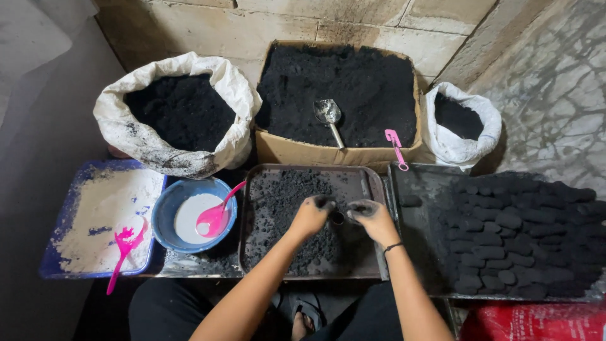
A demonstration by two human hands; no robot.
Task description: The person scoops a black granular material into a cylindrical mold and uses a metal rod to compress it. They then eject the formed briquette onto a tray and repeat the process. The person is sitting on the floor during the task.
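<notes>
Both hands meet over the middle tray (372,183), blackened fingertips pinching in around a small dark cylinder mould (338,218). The left hand (311,216) curls at its nine o'clock side, the right hand (375,219) at three o'clock, each closed lightly on it; how tightly, I cannot tell. The mould stands on the tray among loose black crumbly mix (284,208), plenty of it unpressed. At three o'clock, the right-hand tray (416,252) already carries rows of finished black briquettes (511,233), well over half full. So: a good batch done, a heap to go. At twelve o'clock sits a brown cardboard box (334,153) of black powder with a metal scoop (329,114). White sacks stand at eleven (173,113) and one o'clock (459,123). At nine o'clock, a blue bowl (165,211) of white paste holds a pink spoon (216,215).
</notes>
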